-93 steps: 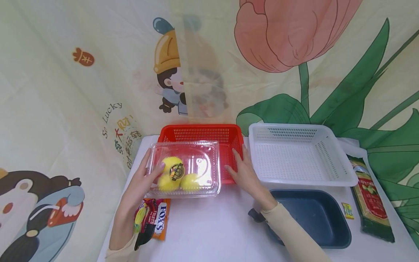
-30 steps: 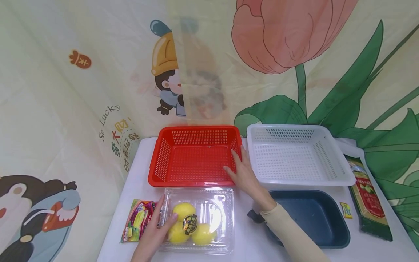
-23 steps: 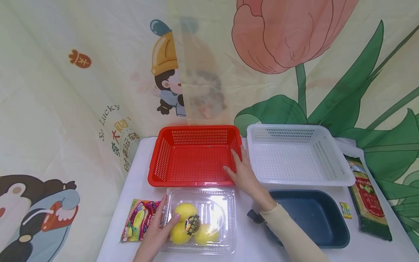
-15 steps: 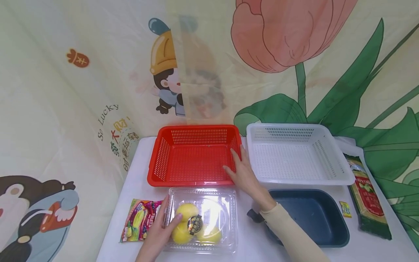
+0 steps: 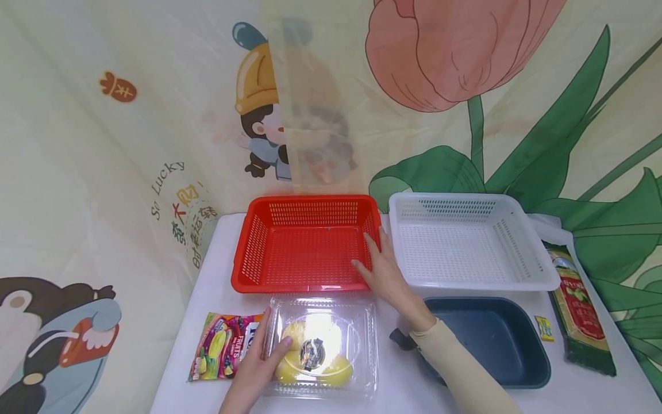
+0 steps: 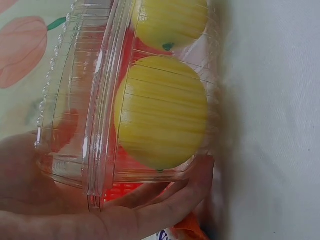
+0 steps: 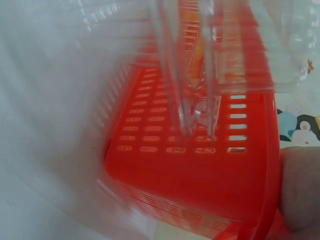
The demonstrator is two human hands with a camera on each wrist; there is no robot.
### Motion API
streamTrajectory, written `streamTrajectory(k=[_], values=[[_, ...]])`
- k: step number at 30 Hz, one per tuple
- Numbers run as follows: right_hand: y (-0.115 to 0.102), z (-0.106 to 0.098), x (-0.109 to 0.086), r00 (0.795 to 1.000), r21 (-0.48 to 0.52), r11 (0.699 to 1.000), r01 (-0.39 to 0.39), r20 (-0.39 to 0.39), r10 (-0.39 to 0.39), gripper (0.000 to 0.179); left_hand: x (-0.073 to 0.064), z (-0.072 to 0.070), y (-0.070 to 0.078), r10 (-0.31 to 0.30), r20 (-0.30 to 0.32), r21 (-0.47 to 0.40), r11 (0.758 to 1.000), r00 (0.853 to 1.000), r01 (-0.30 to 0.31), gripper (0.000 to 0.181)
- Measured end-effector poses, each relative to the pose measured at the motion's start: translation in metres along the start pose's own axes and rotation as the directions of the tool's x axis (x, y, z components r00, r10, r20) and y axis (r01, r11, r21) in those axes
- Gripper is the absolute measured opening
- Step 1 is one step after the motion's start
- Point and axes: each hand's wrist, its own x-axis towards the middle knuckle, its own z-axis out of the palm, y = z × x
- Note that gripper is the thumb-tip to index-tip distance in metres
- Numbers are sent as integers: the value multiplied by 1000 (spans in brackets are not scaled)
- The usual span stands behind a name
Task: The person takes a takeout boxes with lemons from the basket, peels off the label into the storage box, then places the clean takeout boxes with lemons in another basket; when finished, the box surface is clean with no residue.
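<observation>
My left hand (image 5: 257, 368) grips a clear plastic clamshell box (image 5: 357, 345) by its left side, thumb on the lid and fingers low at its side. Yellow round fruits (image 5: 338, 371) sit inside, under a dark sticker. In the left wrist view, one fruit (image 6: 162, 112) shows through the ribbed wall, with fingers (image 6: 195, 182) curled beneath the box's edge. The box stands in front of the red basket (image 5: 310, 287), low over the white cloth. My right hand (image 5: 388, 276) rests on the basket's right rim, fingers spread; the right wrist view shows only part of it beside the rim.
A Fox's candy bag (image 5: 219, 348) lies left of the box. To the right are a white basket (image 5: 465, 284), a dark blue pan (image 5: 486, 351) with a handle, a small yellow packet (image 5: 544, 329) and a green-red bag (image 5: 579, 305). A printed curtain (image 5: 331, 86) hangs behind.
The clamshell box has come from over the red basket toward me, down in front of it, then slid slightly right with my left hand. My right hand has stayed at the basket's rim.
</observation>
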Motion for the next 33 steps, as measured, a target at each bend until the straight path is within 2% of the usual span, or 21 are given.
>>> streamTrajectory(k=[10,26,33], values=[[0,0,-1,1000,1,1000,2,-5,-2,81,-3,3,4,-7,-15,69,998,1000,8,94],[0,-1,-3,1000,20,1000,1,-12,-1,82,-2,5,2,-12,16,93,996,1000,11,94],[-17,-10,-11,997,53,996,68,-44,-65,78,-4,5,3,14,13,115,993,1000,-16,92]])
